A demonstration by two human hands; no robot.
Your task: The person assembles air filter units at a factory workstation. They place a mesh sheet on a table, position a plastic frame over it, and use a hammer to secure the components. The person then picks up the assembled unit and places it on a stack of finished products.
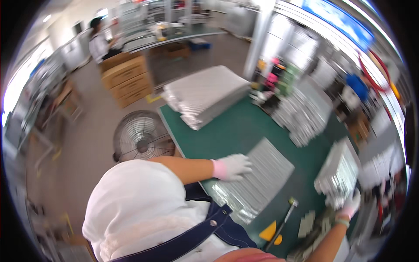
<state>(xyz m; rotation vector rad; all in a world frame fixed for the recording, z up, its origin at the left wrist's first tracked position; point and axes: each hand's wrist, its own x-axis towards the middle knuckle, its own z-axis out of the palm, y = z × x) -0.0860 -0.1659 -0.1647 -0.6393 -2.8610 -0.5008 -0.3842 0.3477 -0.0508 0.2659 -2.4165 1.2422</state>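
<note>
Two gloved hands, left hand (233,167) on silver sheet (257,179), right hand (349,206) gripping stack (338,174)

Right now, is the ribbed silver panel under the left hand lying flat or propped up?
Flat. The ribbed silver panel lies spread on the green mat, with the gloved left hand resting on its near edge.
</note>
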